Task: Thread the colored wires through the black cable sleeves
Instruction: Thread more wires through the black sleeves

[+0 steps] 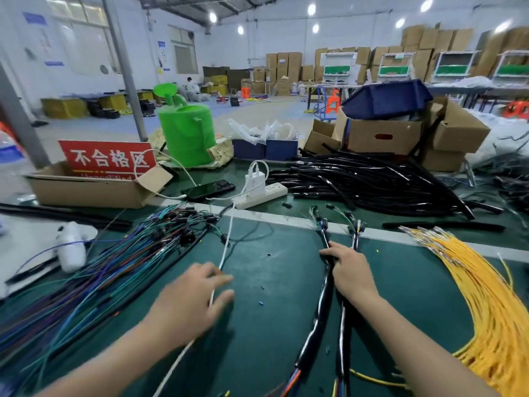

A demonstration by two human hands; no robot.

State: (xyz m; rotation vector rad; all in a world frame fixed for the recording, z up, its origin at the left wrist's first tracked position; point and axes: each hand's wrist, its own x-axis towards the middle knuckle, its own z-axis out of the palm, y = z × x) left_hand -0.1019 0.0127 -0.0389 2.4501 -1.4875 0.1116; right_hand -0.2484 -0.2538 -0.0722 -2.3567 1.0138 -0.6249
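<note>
left of my left hand [194,296] fan the loose colored wires [114,267]; that hand is spread open, holding nothing, i judge to reach for them. my right hand [350,275] curls round the two sleeved bundles [322,313], likely to pin them steady, spare black cable sleeves [372,179] piled beyond it, yellow wires [486,305] to its right.

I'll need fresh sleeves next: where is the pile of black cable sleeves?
Head view: the pile of black cable sleeves lies at the back right of the table, right of the white power strip and in front of the cardboard boxes.
</note>
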